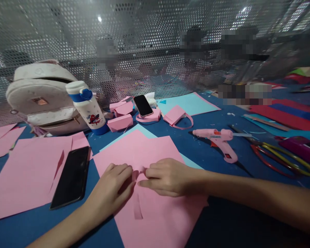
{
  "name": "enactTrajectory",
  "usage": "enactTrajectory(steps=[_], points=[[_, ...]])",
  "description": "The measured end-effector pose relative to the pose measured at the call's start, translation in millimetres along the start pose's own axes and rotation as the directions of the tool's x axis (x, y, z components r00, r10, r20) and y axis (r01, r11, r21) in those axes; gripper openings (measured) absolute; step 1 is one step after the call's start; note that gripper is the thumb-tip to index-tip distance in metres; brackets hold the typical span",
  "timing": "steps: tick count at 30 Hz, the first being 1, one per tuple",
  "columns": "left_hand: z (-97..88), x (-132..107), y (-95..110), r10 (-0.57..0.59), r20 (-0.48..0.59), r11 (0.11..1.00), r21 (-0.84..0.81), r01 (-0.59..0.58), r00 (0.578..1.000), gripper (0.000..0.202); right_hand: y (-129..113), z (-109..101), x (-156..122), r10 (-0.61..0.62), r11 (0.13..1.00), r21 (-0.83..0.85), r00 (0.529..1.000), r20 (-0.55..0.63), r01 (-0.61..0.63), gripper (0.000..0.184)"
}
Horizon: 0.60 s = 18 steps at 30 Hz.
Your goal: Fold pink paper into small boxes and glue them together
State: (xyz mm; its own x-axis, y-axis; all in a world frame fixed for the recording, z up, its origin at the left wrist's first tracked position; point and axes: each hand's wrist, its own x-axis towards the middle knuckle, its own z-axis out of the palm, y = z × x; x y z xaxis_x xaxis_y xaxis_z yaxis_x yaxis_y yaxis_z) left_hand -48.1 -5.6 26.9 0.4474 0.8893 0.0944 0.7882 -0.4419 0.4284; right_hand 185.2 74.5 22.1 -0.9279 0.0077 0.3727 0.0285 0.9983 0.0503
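My left hand [117, 184] and my right hand [169, 177] meet over pink sheets of paper [167, 217], both with closed fingers. Between the fingertips they pinch a narrow pink paper strip [137, 208], whose free end hangs down toward me. A small curled part shows at the right fingertips; the rest of the strip is hidden by the fingers. Light blue paper [191, 161] peeks out from under the pink sheets. To the left of my left hand lies a black phone [71, 179]. Beyond my right hand rests a pink glue gun [219, 137].
A white backpack [46, 100] and a water bottle [89, 112] stand at the back left. Several folded pink paper bags, one a handled bag [177, 116], sit near a second phone [143, 105]. Scissors [279, 158] lie right. A perforated metal screen [150, 44] rises behind.
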Motion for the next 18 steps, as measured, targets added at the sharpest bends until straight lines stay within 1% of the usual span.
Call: enactTrajectory(steps=[3, 7, 14, 18], points=[[2.3, -0.1, -1.8, -0.034, -0.04, 0.997, -0.068, 0.031, 0.999, 0.015, -0.5, 1.2, -0.1, 0.025, 1.0, -0.017, 1.0, 0.011, -0.025, 0.02], [5.0, -0.4, -3.7, -0.062, -0.058, 0.989, -0.139, 0.054, 0.996, 0.016, 0.0, 1.3, 0.1, 0.028, 1.0, -0.005, 0.998, 0.05, -0.028, 0.022], [1.8, 0.2, -5.2, -0.084, -0.032, 0.976, -0.203, 0.076, 0.996, 0.023, -0.9, -0.9, 1.6, 0.048, 0.999, 0.02, 0.996, 0.075, -0.05, 0.026], [0.3, -0.3, -5.4, -0.102, 0.011, 0.979, -0.174, 0.102, 0.995, 0.022, -0.8, -0.5, 0.4, 0.032, 0.999, 0.006, 0.997, 0.076, -0.033, 0.027]])
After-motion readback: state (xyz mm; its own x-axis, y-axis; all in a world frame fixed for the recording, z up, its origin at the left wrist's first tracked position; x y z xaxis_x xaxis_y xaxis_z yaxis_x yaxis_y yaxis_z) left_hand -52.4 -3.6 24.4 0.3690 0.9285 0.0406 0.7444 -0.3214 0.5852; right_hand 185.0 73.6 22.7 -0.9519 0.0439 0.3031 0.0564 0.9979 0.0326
